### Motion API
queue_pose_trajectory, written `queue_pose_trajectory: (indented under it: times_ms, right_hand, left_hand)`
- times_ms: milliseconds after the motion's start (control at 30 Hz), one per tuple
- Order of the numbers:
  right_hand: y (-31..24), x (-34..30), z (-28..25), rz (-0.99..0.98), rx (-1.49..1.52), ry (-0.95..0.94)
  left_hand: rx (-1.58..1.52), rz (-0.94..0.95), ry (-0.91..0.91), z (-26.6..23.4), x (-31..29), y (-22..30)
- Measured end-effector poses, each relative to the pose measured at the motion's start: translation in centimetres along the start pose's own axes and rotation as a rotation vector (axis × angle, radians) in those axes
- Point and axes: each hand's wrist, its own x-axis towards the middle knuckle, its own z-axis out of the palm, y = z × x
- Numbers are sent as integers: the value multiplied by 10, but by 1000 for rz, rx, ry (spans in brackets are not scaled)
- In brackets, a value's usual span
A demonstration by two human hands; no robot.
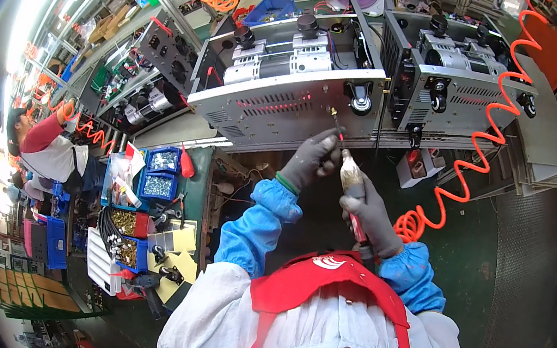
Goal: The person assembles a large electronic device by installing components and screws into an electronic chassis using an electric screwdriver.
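Note:
My right hand (pixel 370 215), in a grey glove, is wrapped round a power screwdriver (pixel 351 177) with a tape-wrapped body, its bit pointing up and away from me. The tip of the bit is close to the grey metal panel (pixel 279 121) of a machine housing; whether they touch I cannot tell. My left hand (pixel 310 161), also gloved, is beside the bit with its fingers curled together; what they hold, if anything, is hidden. A caster wheel (pixel 359 103) sits on the panel's right end. Inside the housing is a silver motor-like unit (pixel 280 60) with black caps.
A second housing (pixel 464 93) stands to the right, with an orange coiled hose (pixel 464 171) hanging before it. On the left, a green bench (pixel 199 184) bears blue bins (pixel 160 186) of small fasteners. Another person (pixel 54 146) works at far left. Flat sheets (pixel 545 147) are stacked at right.

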Motion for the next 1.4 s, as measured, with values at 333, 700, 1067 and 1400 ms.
queue_pose_trajectory:
  times_ms: [333,700,1067,1400]
  right_hand:
    - [11,69,-2,-208,10,134]
    - [-36,57,15,22,62,141]
    - [-22,38,2,32,-29,7]
    - [-1,-15,13,246,-237,-365]
  left_hand:
    - [157,-129,-26,23,-1,-9]
    - [-16,-89,68,32,6,-1]
    - [-239,-31,181,-11,-15,-6]
    - [-569,40,281,-76,-85,-14]
